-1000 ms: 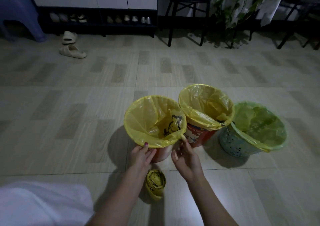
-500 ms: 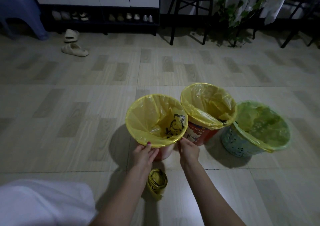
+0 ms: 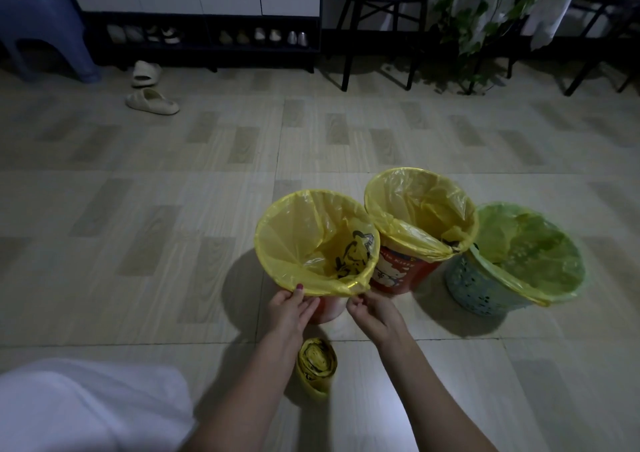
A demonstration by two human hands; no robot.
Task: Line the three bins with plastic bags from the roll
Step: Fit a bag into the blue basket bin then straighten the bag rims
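Three small bins stand side by side on the tiled floor, each with a yellow plastic bag folded over its rim. The nearest, a red bin (image 3: 329,308), carries a yellow bag (image 3: 298,240) with a black print inside. Beside it stands a red cartoon-printed bin (image 3: 398,271), then a pale blue patterned bin (image 3: 474,283). My left hand (image 3: 289,308) rests on the bag's near edge, fingers extended. My right hand (image 3: 372,311) pinches the bag's overhang at the rim. The yellow bag roll (image 3: 317,365) lies on the floor between my forearms.
A white-clothed knee (image 3: 86,406) fills the lower left. Two beige slippers (image 3: 152,100) lie at the far left, near a blue plastic stool (image 3: 45,22). A shoe rack (image 3: 207,36), a black chair (image 3: 381,19) and a leafy plant (image 3: 467,12) line the back.
My right hand has drawn in from an open reach to a pinch on the bag's overhang at the near rim. My left hand stays at the rim's edge.
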